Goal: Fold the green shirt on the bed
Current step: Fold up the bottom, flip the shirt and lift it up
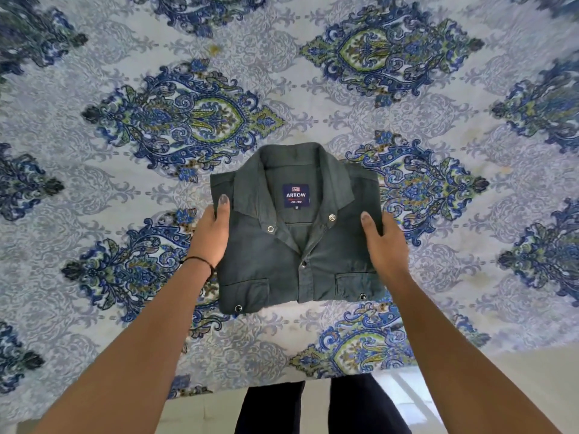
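Note:
The dark green shirt (282, 261) is a compact folded rectangle, front side up, with its collar at the far end and a blue label showing inside. Two chest pockets with snap buttons lie along its near edge. My left hand (210, 233) grips the shirt's left edge, thumb on top and fingers hidden underneath. On the right edge, my right hand (383, 242) holds it the same way. The shirt sits over the middle of the bed (438, 120); whether it rests on the cover or is slightly lifted is unclear.
A blue, white and green patterned bedspread covers the whole bed. Its near edge (282, 382) runs across the bottom, with pale floor (513, 380) beyond and my dark trouser legs (269, 408) below it.

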